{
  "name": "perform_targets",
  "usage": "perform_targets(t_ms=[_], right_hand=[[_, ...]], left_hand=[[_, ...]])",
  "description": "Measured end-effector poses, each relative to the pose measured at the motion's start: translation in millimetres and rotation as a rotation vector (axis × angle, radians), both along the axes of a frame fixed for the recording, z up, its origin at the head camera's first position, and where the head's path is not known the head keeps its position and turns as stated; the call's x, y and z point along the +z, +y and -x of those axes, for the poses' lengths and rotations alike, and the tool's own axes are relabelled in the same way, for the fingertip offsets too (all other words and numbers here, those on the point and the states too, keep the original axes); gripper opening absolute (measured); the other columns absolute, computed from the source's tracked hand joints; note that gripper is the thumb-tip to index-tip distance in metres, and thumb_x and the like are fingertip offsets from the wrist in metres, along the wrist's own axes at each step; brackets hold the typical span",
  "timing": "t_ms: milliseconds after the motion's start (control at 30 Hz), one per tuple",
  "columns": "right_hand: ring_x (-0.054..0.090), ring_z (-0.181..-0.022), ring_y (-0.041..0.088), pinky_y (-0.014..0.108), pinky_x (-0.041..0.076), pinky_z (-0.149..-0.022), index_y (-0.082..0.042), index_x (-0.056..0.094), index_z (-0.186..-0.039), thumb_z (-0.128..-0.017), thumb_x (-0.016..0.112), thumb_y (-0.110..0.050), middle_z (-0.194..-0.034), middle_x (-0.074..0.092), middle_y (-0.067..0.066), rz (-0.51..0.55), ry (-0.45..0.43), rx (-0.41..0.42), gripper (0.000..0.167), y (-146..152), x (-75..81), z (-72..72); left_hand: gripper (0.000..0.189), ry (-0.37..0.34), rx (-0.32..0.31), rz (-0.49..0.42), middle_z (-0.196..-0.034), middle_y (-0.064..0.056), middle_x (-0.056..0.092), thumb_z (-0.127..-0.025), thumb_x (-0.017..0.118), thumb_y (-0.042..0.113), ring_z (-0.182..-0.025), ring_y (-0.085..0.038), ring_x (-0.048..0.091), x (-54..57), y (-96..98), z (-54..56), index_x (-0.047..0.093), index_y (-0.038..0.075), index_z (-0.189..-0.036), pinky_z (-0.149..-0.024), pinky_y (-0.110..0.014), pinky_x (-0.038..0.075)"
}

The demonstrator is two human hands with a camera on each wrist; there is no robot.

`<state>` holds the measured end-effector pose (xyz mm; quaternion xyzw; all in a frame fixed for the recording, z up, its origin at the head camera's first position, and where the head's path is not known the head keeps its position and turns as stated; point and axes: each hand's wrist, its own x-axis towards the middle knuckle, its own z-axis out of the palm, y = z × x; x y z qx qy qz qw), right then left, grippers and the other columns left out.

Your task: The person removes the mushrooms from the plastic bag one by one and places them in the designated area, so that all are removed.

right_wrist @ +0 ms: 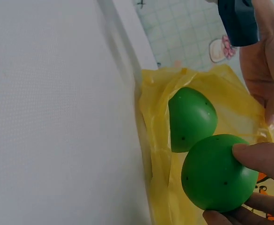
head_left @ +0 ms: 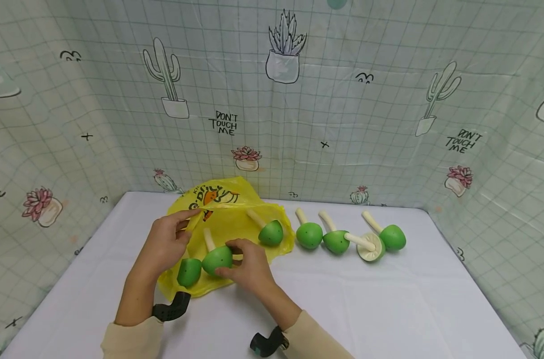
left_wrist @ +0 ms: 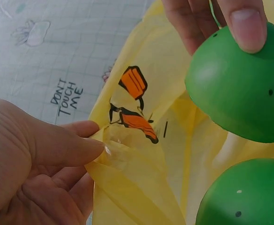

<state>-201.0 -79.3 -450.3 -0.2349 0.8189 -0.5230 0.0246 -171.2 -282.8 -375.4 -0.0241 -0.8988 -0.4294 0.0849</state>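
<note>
A yellow plastic bag [head_left: 236,219] with printed lettering and orange drawings lies spread on the left part of the table. My left hand [head_left: 169,242] pinches the bag's edge between thumb and fingers [left_wrist: 87,145]. My right hand [head_left: 249,264] holds a toy mushroom [head_left: 217,260] by its rounded green cap, its pale stem pointing away over the bag. Beside it, a second green cap [head_left: 189,271] sits within the bag, partly behind the yellow film in the right wrist view. A third mushroom [head_left: 271,233] lies at the bag's right side.
Right of the bag, several more green-capped mushrooms [head_left: 309,235] lie in a loose row on the white tablecloth [head_left: 366,304]. One of them [head_left: 370,248] shows its pale underside. A printed grid curtain [head_left: 326,109] surrounds the table's back and sides.
</note>
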Motion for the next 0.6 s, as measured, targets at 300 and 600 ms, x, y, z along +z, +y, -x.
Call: perform_targets(t_ms=[300, 600], right_hand=[[0.068, -0.114, 0.031, 0.037, 0.062, -0.091, 0.005, 0.068, -0.129, -0.08, 0.093, -0.011, -0.125, 0.069, 0.016, 0.009, 0.029, 0.018, 0.057, 9, 8.4, -5.2], [0.069, -0.115, 0.031, 0.036, 0.063, -0.088, 0.004, 0.067, -0.131, -0.081, 0.092, -0.012, -0.126, 0.069, 0.014, 0.031, 0.058, 0.052, 0.057, 18, 21.4, -11.9]], left_hand=[[0.055, 0.008, 0.002, 0.001, -0.148, -0.029, 0.056, -0.098, 0.053, -0.015, -0.129, -0.045, 0.06, 1.0, 0.9, 1.1, 0.055, 0.0, -0.151, -0.103, -0.054, 0.055], [0.055, 0.005, 0.014, 0.0, -0.144, -0.03, 0.058, -0.098, 0.053, -0.014, -0.124, -0.044, 0.063, 0.7, -1.9, -0.7, 0.054, 0.0, -0.152, -0.1, -0.053, 0.057]])
